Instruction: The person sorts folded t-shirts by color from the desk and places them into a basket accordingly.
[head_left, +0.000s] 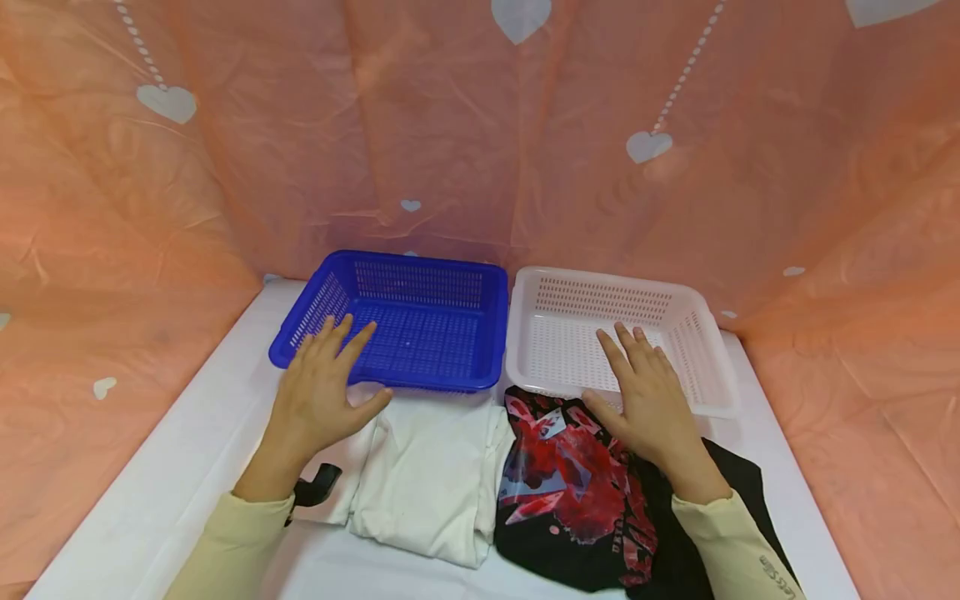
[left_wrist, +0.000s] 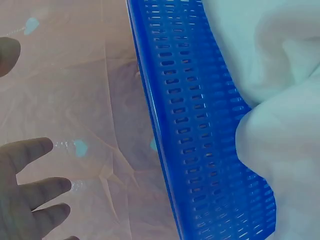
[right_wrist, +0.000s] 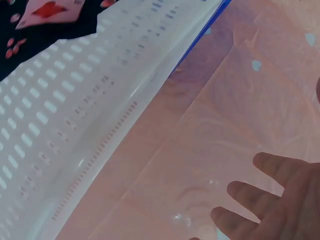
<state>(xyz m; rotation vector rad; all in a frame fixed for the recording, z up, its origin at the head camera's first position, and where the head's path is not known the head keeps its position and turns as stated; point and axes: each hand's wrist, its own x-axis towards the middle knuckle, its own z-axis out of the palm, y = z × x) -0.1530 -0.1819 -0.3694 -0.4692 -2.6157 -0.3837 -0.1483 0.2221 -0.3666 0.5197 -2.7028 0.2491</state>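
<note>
I see the left hand (head_left: 313,410) nearer the white cloth (head_left: 429,479), the right hand (head_left: 651,406) nearer the black shirt (head_left: 573,508) — both lie on the worktop (head_left: 172,467), wristward of the fingers — spread apart, empty.

Right sleeve (head_left: 731,542), behind right fingers (head_left: 616,358): "LetsSlim". Black printed garment (head_left: 570,492), below those fingers: small lettering (head_left: 617,537), illegible.

Blue basket (head_left: 427,342), pale basket (head_left: 557,340) alongside, white garment (head_left: 427,479), red-printed black garment (head_left: 577,483) in front
</note>
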